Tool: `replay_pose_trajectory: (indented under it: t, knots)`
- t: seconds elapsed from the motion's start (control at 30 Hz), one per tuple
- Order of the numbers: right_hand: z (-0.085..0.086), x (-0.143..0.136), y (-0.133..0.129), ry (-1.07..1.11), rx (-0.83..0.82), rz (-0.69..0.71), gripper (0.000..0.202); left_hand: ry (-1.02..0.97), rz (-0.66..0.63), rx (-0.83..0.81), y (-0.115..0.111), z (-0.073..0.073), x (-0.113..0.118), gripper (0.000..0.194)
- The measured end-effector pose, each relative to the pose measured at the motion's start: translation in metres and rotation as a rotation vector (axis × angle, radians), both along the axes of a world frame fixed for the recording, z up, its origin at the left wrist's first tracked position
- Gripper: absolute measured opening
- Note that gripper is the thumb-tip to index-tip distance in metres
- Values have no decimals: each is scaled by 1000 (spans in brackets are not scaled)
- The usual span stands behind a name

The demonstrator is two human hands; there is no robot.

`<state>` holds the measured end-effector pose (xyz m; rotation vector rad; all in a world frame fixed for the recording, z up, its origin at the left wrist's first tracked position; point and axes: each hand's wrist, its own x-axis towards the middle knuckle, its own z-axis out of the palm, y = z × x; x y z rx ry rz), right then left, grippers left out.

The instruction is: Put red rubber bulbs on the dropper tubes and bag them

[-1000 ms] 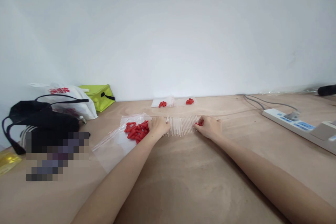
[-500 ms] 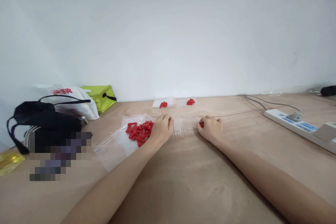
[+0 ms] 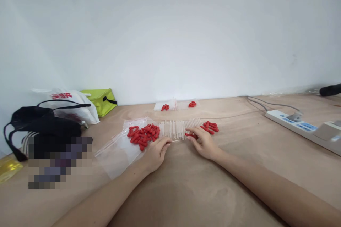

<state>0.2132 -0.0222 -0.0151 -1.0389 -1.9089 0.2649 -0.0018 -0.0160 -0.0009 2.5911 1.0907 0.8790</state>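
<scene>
My left hand (image 3: 157,152) pinches a thin pale stick (image 3: 175,141) that points to the right. Between the fingers of my right hand (image 3: 204,142) is a red rubbery piece (image 3: 191,135), held level. Behind both hands a row of thin clear sticks (image 3: 174,127) lies side by side on the table. A pile of red pieces (image 3: 142,134) rests on a clear plastic bag (image 3: 114,158) left of my left hand. Several more red pieces (image 3: 210,127) lie just beyond my right hand.
Two small clear bags with red pieces (image 3: 165,107) (image 3: 192,104) lie near the wall. A black bag (image 3: 48,124), a white plastic bag (image 3: 87,108) and a green case (image 3: 103,101) stand at the left. A white power strip (image 3: 298,124) with grey cables is at the right.
My left hand has moved nearer and now holds a stick. My right hand has shifted left and nearer with a red piece, uncovering the small red group at the right.
</scene>
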Motion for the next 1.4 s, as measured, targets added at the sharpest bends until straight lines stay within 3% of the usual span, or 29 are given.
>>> replay_pose_trajectory:
  t: [0.1,0.43,0.87,1.2,1.4]
  knots:
    - [0,-5,-4,-43,7,103,18,-3,-15,0,1,-2,0,18]
    - [2,-7,-3,-25,-13,237,17,-26,-77,80,3,-1,4,19]
    - [1,-4,-3,-25,-37,246,13,-81,-169,135,9,-6,5,21]
    - [-2,-2,-2,-64,76,251,17,-40,-200,128,7,-7,8,23]
    - [-4,1,-2,-244,176,189,18,-19,-212,200,7,-8,8,24]
